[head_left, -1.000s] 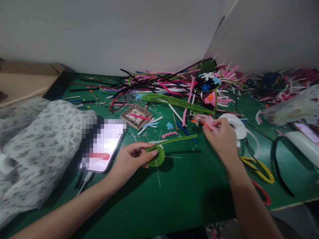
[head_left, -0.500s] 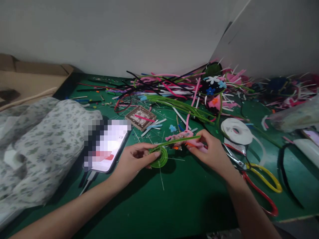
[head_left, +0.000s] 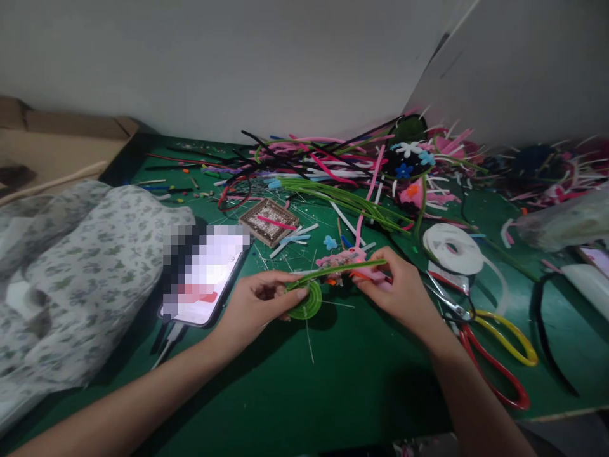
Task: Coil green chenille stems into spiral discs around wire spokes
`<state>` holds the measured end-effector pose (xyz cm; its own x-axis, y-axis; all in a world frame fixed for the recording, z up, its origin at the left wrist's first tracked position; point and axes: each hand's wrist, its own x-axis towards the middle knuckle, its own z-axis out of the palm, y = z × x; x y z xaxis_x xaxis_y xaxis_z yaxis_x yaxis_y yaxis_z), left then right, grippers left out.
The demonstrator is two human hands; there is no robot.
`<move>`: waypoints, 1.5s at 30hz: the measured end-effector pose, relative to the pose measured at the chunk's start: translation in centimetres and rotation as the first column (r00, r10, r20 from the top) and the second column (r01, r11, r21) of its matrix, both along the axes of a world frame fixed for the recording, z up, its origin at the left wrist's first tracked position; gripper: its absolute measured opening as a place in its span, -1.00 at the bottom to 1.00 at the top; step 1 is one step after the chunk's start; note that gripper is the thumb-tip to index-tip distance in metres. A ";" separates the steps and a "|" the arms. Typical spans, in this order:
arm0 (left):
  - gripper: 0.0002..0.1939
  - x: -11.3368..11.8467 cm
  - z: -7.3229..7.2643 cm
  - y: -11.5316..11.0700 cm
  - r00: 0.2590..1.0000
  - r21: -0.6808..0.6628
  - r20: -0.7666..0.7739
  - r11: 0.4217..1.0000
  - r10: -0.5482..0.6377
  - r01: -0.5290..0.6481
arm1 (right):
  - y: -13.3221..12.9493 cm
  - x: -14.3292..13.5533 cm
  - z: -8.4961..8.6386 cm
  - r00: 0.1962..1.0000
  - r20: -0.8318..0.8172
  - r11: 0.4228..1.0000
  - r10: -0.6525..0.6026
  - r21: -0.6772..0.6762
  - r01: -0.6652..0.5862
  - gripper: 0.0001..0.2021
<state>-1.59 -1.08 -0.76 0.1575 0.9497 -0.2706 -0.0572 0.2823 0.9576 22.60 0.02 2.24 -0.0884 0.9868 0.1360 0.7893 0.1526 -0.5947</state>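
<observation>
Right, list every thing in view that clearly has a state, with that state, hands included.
left hand: closed on green coil
right hand: closed on pink tool
green coil: wound up, one end sticking out
pink tool: held
phone: screen lit, cable plugged in
scissors: lying down, handles spread apart
white roll: lying flat, tail unwound
cardboard box: open
patterned cloth: crumpled

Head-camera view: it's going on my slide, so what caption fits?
Left hand holds a green pipe-cleaner coil; right hand grips a pink glue gun beside the coil's loose strip.
</observation>
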 end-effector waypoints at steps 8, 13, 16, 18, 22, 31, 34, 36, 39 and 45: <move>-0.74 0.1 0.1 0.0 1.000 0.006 -0.010 1.000 -0.006 0.006 | -0.1 -0.1 0.0 1.000 -0.013 1.000 0.016 0.004 -0.016 -0.80; -0.74 0.0 0.2 -0.2 1.000 -0.011 -0.011 1.000 -0.002 0.002 | -0.1 -0.1 0.1 1.000 -0.001 1.000 0.011 0.009 -0.010 -0.79; -0.74 0.0 0.1 -0.3 1.000 -0.005 -0.004 1.000 0.003 -0.003 | 0.1 0.3 0.1 1.000 0.014 1.000 -0.012 0.014 0.011 -0.77; -0.75 -0.1 0.0 -0.3 1.000 0.002 0.010 1.000 0.022 -0.022 | 0.2 0.7 0.0 1.000 0.019 1.000 -0.021 0.019 0.021 -0.78; -0.76 -0.2 -0.1 -0.2 0.991 0.040 0.042 0.991 0.124 -0.125 | 0.3 1.3 0.1 1.000 0.015 1.000 -0.016 0.009 0.016 -0.79; -0.76 -0.3 0.0 0.1 0.975 0.052 0.054 0.974 0.217 -0.220 | 0.0 0.8 0.7 1.000 -0.015 0.999 0.015 -0.029 -0.016 -0.79; -0.76 -0.3 -0.1 0.1 0.976 0.060 0.057 0.975 0.210 -0.213 | 0.0 0.9 0.6 1.000 -0.013 1.000 0.016 -0.020 -0.016 -0.80; -0.76 -0.3 -0.1 0.2 0.976 0.067 0.061 0.975 0.207 -0.211 | 0.0 0.9 0.6 1.000 -0.007 1.000 0.007 -0.018 -0.007 -0.79; -0.76 -0.4 -0.2 0.1 0.977 0.073 0.064 0.976 0.202 -0.207 | -0.2 0.7 0.8 1.000 -0.008 0.999 0.005 -0.032 -0.005 -0.79; -0.74 -0.4 -0.3 0.1 0.977 0.078 0.062 0.975 0.202 -0.207 | -0.4 0.4 1.1 1.000 -0.020 0.999 0.010 -0.033 -0.011 -0.80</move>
<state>-1.94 -0.99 -1.05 -0.0305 0.9821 -0.1858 -0.1572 0.1788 0.9712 23.00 -0.41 3.38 -0.0963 0.9898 0.1046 0.7760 0.1405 -0.6149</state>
